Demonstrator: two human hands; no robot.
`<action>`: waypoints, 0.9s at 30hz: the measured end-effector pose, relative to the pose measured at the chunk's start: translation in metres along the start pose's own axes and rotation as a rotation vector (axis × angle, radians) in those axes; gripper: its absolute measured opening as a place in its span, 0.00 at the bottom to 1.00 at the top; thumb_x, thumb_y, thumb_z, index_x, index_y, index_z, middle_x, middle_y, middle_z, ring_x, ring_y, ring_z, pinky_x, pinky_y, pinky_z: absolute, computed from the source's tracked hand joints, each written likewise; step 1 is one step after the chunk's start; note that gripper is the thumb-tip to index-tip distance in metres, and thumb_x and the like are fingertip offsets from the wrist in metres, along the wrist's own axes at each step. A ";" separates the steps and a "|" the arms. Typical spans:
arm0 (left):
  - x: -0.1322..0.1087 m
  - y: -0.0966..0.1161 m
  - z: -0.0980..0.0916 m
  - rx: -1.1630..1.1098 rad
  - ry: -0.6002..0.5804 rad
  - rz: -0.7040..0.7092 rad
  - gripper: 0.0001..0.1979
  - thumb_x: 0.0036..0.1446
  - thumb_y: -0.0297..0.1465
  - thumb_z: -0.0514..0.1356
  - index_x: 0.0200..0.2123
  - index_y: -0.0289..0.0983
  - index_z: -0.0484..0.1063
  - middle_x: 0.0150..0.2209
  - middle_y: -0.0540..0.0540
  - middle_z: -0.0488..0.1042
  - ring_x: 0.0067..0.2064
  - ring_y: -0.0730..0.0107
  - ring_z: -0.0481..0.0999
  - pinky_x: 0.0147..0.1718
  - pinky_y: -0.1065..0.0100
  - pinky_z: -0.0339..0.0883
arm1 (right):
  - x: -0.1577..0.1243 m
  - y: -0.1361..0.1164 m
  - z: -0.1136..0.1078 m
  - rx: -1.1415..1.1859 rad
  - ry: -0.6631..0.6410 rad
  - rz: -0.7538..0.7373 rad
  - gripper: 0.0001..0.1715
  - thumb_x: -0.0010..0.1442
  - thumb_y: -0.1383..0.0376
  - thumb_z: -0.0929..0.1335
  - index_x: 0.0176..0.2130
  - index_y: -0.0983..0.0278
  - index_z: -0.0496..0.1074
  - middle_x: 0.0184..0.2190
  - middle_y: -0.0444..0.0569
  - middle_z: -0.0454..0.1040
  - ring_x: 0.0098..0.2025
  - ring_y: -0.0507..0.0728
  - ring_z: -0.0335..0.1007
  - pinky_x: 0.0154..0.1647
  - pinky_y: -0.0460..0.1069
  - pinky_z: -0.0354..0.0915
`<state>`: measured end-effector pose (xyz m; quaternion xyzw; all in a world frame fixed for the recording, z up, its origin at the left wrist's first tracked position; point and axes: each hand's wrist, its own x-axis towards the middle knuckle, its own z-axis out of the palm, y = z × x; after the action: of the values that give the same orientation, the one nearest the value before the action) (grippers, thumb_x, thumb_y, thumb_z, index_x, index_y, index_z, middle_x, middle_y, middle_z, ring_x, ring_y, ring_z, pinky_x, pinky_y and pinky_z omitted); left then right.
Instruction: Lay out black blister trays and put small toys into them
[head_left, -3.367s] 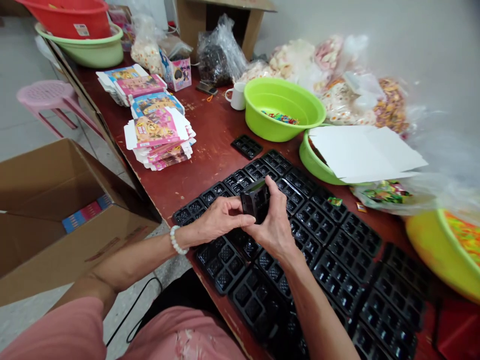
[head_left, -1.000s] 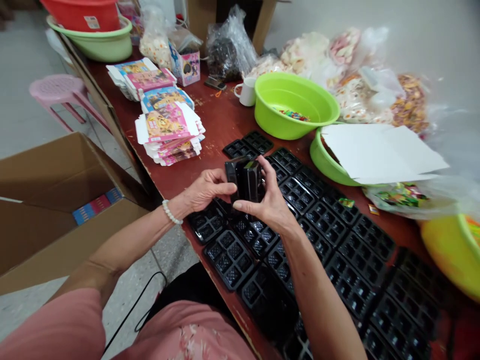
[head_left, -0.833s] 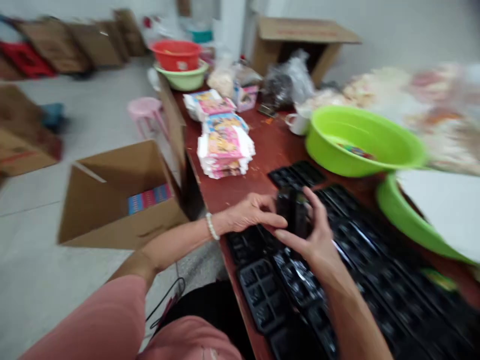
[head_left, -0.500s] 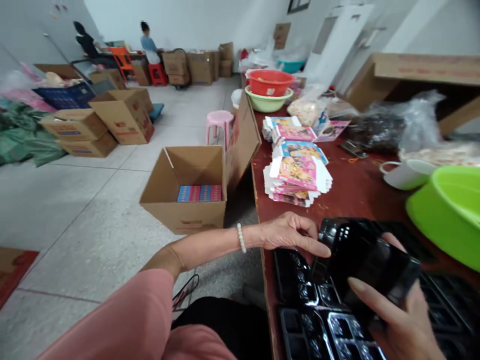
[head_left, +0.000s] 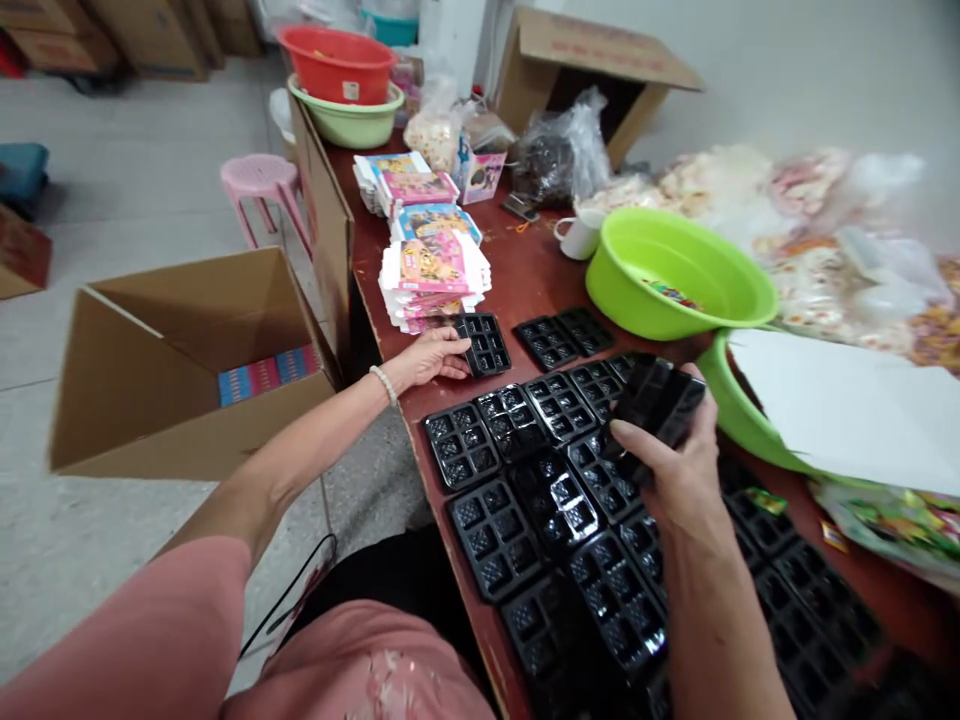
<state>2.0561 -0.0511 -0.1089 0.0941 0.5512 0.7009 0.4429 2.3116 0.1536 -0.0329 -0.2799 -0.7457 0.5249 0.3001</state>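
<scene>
My left hand (head_left: 437, 357) pinches the edge of one black plastic tray (head_left: 484, 345) with small square compartments, at the table's near-left edge just below a stack of printed cartons (head_left: 433, 270). My right hand (head_left: 679, 440) is closed around a stack of black trays (head_left: 651, 400), held above the table. Under and around it, rows of similar trays (head_left: 495, 538) lie side by side on the red table. Two more trays (head_left: 562, 338) lie a little farther back. Several of the trays at lower right are hidden by my right forearm.
A green basin (head_left: 679, 275) holding small colourful packets stands behind the trays. Right of it, white card (head_left: 855, 400) covers another green basin. An open cardboard box (head_left: 187, 440) with pink and blue packs sits left of the table, near a pink stool (head_left: 260, 176).
My view has swung right and down toward the table. My left hand now holds a single tray, away from the stack in my right hand.
</scene>
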 end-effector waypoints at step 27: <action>-0.097 -0.006 0.043 0.304 -0.055 0.431 0.18 0.54 0.42 0.71 0.25 0.34 0.74 0.23 0.53 0.68 0.27 0.78 0.64 0.27 0.72 0.55 | -0.012 -0.021 0.107 -0.265 -0.429 -0.238 0.71 0.43 0.47 0.82 0.74 0.56 0.51 0.69 0.59 0.59 0.71 0.73 0.57 0.72 0.73 0.54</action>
<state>2.1431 -0.0918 -0.0630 0.2940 0.6051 0.6853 0.2788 2.2380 0.0722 -0.0435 -0.1095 -0.8821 0.4310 0.1554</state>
